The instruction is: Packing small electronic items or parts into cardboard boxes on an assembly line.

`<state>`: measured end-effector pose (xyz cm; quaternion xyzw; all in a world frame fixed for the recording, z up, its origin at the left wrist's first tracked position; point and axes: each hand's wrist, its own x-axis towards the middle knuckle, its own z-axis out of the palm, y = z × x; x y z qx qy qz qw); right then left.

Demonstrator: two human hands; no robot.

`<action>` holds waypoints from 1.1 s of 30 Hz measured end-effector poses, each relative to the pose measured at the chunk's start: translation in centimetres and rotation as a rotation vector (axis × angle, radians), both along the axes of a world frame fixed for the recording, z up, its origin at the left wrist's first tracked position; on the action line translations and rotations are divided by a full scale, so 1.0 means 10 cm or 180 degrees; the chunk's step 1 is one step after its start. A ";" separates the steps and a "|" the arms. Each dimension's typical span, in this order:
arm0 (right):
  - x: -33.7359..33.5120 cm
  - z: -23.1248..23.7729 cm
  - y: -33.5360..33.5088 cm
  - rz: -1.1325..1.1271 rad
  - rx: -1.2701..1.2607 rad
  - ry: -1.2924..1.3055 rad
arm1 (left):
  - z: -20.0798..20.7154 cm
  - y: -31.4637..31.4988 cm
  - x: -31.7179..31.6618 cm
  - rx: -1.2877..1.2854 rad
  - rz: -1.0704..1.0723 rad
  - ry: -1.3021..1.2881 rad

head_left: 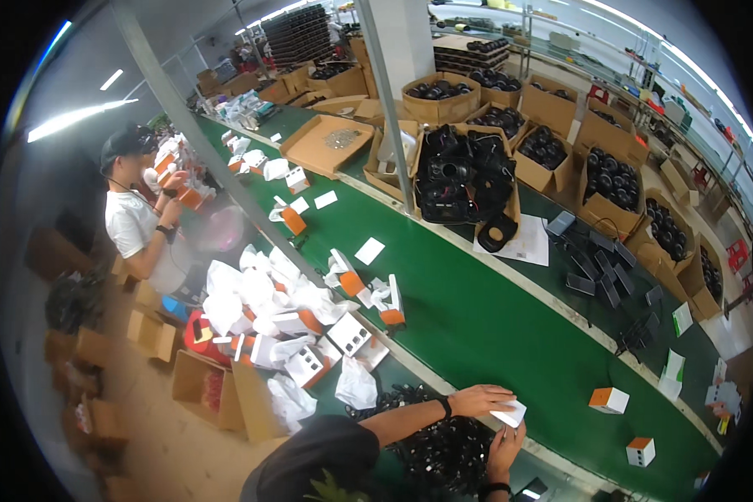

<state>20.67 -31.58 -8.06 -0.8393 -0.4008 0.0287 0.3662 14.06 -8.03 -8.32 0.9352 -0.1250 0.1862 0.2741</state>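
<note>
At the near edge of the green conveyor belt, both hands are on a small white piece, a box or folded card; its kind is not clear. My left hand reaches in from the left, its fingers laid over the top of the piece. From below, my right hand grips its lower side. Dark bands circle both wrists. Beneath my left forearm lies a heap of black cables. On the belt to the right stand an orange and white box and a second such box.
White bags and orange-white boxes are piled at the left. Cartons of black round parts line the far side, near black rectangular devices. A metal post rises beyond the belt. A co-worker stands at the left, holding a box.
</note>
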 end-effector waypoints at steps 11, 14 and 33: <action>0.58 0.42 -0.06 0.0195 -0.0092 -0.0340 | 0.13 -0.12 0.16 -0.0725 0.0380 0.0086; 0.56 0.47 0.03 0.0576 -0.0362 0.0394 | 0.11 0.03 0.08 -0.0232 0.0171 0.0169; 0.24 0.22 -0.04 0.0595 -0.0498 -0.0905 | -0.04 0.03 -0.11 0.0421 -0.0373 0.0677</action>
